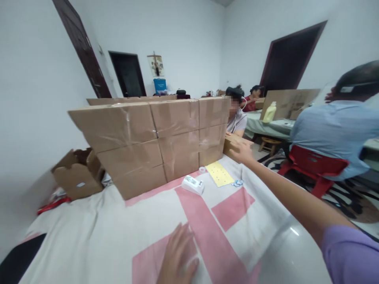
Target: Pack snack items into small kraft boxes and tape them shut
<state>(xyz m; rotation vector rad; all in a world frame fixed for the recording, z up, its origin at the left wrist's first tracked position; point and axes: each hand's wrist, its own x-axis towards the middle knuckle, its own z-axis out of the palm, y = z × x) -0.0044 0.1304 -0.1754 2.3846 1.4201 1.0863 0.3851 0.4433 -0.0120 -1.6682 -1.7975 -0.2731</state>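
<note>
My right hand reaches out to the far right edge of the table and grips the near end of a closed cardboard box. Behind that box sits a co-worker, whose fingers touch its far side. My left hand is open, fingers spread, low over the pink and white tablecloth; whether it touches the cloth I cannot tell. Between my hands lie a white device with a small display, a yellow dotted sheet, a roll of tape and a small blue-and-white item.
A wall of taped cardboard boxes stands across the table's back. An opened carton is at the left. To the right, a person in light blue sits on a red chair near another table with a yellow bottle. A wooden stool stands between.
</note>
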